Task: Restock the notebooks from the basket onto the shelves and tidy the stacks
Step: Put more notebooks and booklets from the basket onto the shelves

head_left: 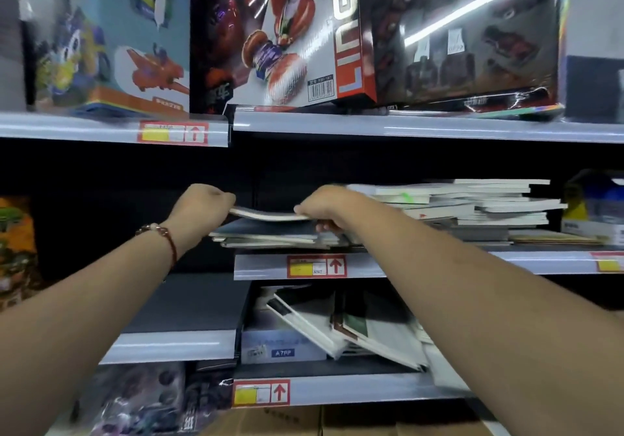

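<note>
A thin pale notebook (266,215) is held flat just above a low stack of dark notebooks (270,233) on the middle shelf (405,263). My left hand (199,204) grips its left edge, and my right hand (324,207) grips its right edge with fingers curled under it. The notebook sags slightly between the two hands. Right of my right hand a taller, uneven pile of notebooks (479,207) lies on the same shelf. The basket is out of view.
Toy boxes (287,37) fill the top shelf. On the shelf below, several notebooks (341,324) lean sideways beside a pale box (280,348). A lower grey shelf (175,344) juts out on the left. Cardboard boxes (304,422) sit at the bottom.
</note>
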Demonstrator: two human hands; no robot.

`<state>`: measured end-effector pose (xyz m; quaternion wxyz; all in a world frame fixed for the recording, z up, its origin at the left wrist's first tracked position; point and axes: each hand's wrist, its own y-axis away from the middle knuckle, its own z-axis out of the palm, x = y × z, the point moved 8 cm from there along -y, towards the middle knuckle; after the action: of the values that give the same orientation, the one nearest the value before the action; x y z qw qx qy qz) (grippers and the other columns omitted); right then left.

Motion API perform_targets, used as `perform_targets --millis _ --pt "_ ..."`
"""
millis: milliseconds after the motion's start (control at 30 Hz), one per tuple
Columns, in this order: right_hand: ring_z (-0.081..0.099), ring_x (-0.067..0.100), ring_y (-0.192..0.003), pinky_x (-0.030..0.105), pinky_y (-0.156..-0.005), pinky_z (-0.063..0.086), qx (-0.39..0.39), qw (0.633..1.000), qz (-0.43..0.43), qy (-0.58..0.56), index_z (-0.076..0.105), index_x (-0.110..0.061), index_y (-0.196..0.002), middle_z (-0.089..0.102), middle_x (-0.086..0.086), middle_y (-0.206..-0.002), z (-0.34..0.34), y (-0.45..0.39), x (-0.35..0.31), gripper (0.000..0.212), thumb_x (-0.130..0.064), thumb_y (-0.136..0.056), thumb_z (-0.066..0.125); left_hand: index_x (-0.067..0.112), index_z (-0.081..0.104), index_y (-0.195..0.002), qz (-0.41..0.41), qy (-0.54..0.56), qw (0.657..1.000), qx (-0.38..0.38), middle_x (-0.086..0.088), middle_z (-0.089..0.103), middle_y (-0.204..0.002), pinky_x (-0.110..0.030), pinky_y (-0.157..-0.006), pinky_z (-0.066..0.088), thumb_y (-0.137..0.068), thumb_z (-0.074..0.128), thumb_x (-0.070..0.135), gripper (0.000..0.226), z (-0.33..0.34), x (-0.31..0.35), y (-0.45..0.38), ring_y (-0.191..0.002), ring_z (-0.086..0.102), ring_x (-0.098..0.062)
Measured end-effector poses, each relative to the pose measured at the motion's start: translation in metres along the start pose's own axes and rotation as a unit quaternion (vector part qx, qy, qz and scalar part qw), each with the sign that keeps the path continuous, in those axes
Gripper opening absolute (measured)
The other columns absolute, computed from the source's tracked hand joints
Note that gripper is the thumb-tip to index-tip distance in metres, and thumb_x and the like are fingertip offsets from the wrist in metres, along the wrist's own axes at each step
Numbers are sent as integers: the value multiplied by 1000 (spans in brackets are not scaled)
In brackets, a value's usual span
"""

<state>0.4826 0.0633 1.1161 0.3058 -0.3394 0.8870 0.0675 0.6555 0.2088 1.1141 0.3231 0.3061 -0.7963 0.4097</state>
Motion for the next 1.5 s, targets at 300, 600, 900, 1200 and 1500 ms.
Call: perform_targets --millis 300,600,900,1200,1500 --pt "48 35 -132 45 -108 42 54 980 -29 191 47 -8 -144 47 14 -149 23 -26 3 75 -65 -97 35 17 59 -59 68 -204 976 -39 -3 54 -54 -26 -53 37 -99 53 45 49 15 4 -30 -54 54 -23" --pt "58 32 -116 39 -88 46 92 972 -79 201 60 -6 -128 60 13 -131 19 -27 12 66 -60 -100 34 22 73 -96 105 -346 928 -93 -5 69 -94 -34 -76 49 -100 30 61 58 34 -13 -34 -83 63 -21" --pt "53 18 -70 34 -58 37 216 940 -203 166 56 -21 -93 56 -4 -77 17 80 87 26 -43 -101 44 29 57 -80 417 -260 870 -28 9 56 -71 -31 -50 31 -101 38 45 33 76 41 124 -62 53 -18" --pt "50 22 -130 42 -106 43 -103 974 23 200 52 -29 -140 52 -3 -144 167 136 394 45 -49 -101 42 37 22 -156 311 -215 817 -435 11 23 -163 -24 -114 29 -99 47 49 63 317 -74 286 -146 30 -13" --pt "61 25 -114 40 -99 49 -233 925 229 196 50 -26 -135 63 4 -131 267 259 658 48 -51 -95 44 32 38 -147 130 -194 726 -647 10 41 -151 -31 -107 41 -94 48 50 57 503 -186 486 -137 44 -21"
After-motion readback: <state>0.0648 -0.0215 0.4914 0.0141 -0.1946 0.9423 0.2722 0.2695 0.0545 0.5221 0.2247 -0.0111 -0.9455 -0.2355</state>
